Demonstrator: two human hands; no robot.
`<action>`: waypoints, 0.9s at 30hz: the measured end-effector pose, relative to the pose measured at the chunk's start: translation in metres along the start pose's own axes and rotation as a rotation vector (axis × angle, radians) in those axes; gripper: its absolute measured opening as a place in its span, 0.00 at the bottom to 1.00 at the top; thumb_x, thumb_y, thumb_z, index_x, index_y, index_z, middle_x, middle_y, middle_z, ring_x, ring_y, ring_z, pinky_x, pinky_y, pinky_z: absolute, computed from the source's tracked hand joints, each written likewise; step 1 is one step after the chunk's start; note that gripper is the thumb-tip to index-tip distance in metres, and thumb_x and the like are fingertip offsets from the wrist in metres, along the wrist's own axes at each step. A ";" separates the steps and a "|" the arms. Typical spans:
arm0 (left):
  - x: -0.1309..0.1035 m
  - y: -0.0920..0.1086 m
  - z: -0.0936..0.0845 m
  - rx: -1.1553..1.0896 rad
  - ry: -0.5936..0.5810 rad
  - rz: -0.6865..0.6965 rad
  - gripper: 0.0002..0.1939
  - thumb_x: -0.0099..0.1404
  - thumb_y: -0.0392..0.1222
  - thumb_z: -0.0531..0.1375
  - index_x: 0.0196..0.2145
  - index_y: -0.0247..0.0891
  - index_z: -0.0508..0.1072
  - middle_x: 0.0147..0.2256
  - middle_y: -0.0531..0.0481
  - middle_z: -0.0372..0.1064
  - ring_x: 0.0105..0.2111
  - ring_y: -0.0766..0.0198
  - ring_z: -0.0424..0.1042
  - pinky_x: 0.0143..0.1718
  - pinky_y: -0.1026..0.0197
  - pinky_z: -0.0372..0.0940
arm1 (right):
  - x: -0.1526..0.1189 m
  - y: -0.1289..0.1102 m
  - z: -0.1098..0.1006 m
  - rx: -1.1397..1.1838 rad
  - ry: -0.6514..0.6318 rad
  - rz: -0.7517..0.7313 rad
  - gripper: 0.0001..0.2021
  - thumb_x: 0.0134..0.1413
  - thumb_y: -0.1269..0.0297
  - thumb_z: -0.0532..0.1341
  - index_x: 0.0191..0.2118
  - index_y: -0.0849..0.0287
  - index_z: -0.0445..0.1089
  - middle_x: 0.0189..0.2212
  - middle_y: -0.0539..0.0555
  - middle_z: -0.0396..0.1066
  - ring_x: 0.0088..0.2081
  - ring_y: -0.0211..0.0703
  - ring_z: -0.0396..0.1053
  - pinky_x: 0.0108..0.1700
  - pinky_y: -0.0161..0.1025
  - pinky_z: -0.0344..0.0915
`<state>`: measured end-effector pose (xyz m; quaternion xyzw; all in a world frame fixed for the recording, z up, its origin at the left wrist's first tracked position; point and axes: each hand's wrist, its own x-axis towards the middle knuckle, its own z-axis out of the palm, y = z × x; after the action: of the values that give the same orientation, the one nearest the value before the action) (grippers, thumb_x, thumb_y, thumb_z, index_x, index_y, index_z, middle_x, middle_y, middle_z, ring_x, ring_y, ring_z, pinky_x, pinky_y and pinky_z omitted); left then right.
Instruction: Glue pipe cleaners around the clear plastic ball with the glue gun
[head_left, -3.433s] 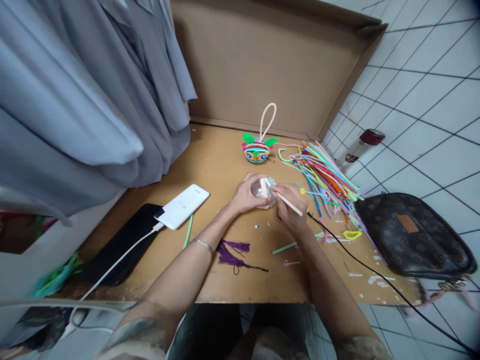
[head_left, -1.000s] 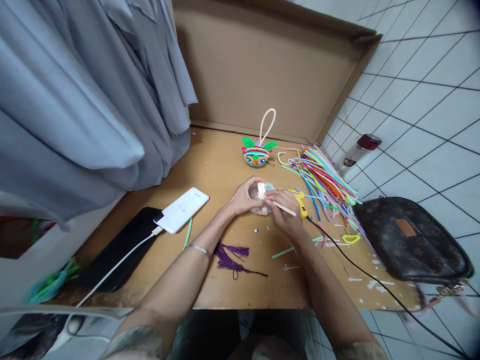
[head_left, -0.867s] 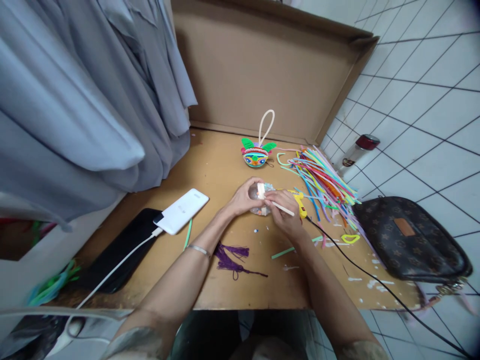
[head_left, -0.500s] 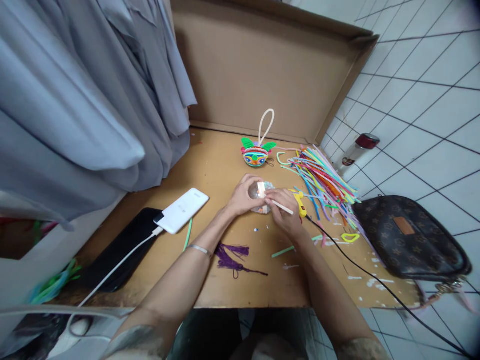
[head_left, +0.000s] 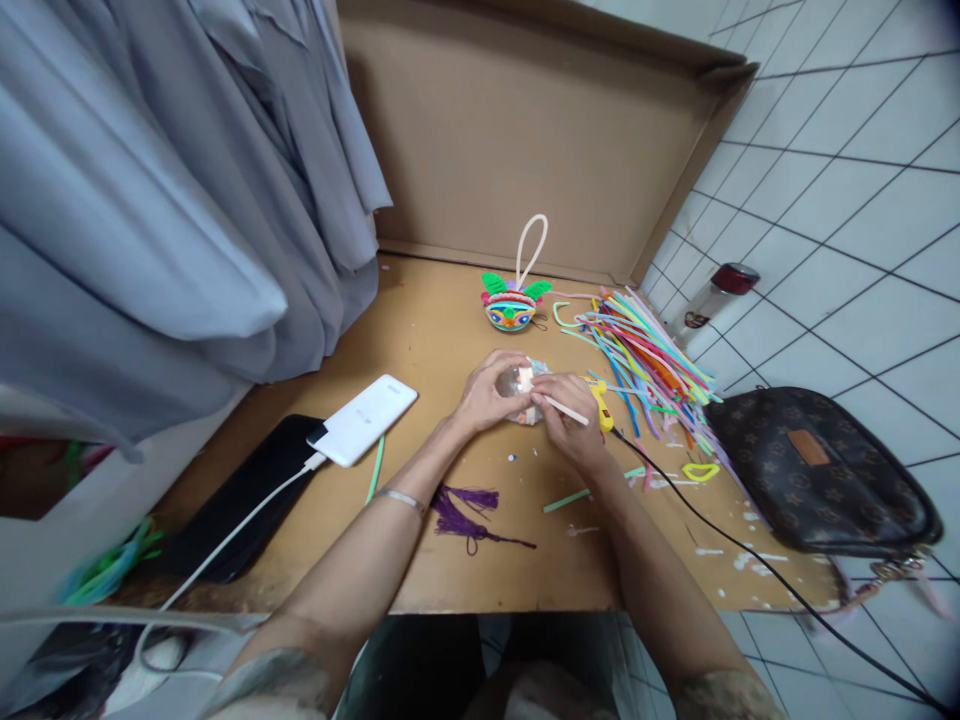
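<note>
My left hand [head_left: 486, 392] cups a small clear ball [head_left: 516, 381] partly wrapped in pale pipe cleaner, held just above the cardboard table [head_left: 427, 330]. My right hand [head_left: 571, 420] pinches a cream pipe cleaner [head_left: 564, 408] whose near end lies against the ball. A yellow glue gun [head_left: 600, 403] lies just right of my right hand, its black cord [head_left: 720, 530] trailing off to the right.
A finished colourful ball ornament [head_left: 513, 303] with a cream loop stands behind my hands. A pile of coloured pipe cleaners [head_left: 645, 355] lies at right, a brown bag [head_left: 817, 470] beyond it. A white power bank [head_left: 361, 420], black phone [head_left: 247, 490] and purple tassel [head_left: 465, 503] lie to the left.
My hands have stayed on the ball, turning it slightly and shifting the cream pipe cleaner against it. The glue gun, hidden by my right hand 3.4 s ago, now shows beside it.
</note>
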<state>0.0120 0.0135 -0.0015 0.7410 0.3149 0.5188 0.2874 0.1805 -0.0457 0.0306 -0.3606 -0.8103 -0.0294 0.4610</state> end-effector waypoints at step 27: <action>-0.002 -0.006 -0.002 0.068 -0.080 0.068 0.27 0.57 0.54 0.69 0.51 0.40 0.72 0.55 0.39 0.68 0.57 0.49 0.68 0.59 0.47 0.63 | -0.001 0.001 0.000 -0.003 0.019 0.006 0.07 0.66 0.67 0.56 0.38 0.55 0.72 0.38 0.55 0.78 0.42 0.44 0.73 0.45 0.44 0.66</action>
<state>0.0087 0.0154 -0.0067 0.7808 0.2954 0.4871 0.2566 0.1813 -0.0456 0.0296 -0.3636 -0.8048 -0.0323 0.4681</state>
